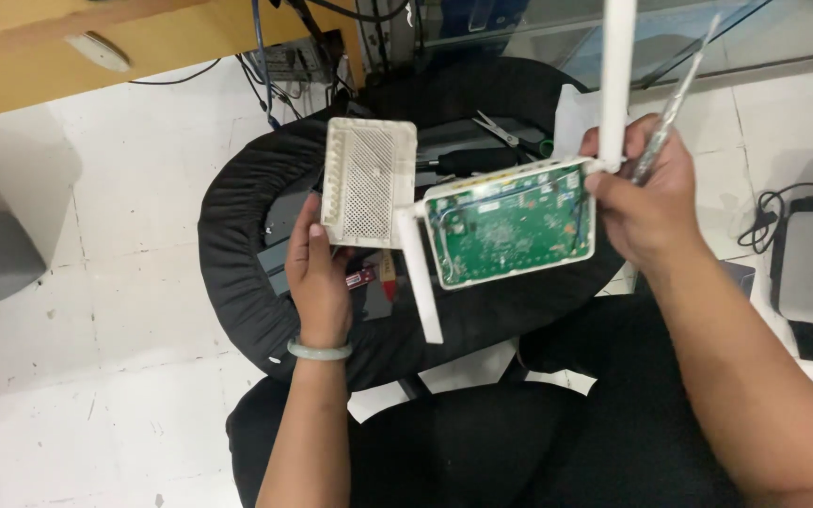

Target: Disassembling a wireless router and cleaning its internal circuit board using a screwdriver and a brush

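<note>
The left hand [320,268] gripped a white perforated cover [369,182], fingers closed behind its lower edge and thumb lying along its left side, holding it upright with the vented inner face toward the camera. A pale green bangle [319,352] sat on that wrist. The right hand [642,202] was closed on the right edge of the opened router base [510,224], whose green circuit board [508,226] lay exposed inside the white shell. The same hand also pinched a slim screwdriver [675,103], its shaft pointing up and to the right. One white antenna [616,80] stood straight up beside the fingers (its tip ran out of the frame), and a second antenna [421,277] hung down from the base's left corner. Cover and base nearly met at that corner. Both were held above a round black stool cushion [237,254], where scissors [499,130] and a dark tool lay. The white tiled floor [115,282] spread beneath.
</note>
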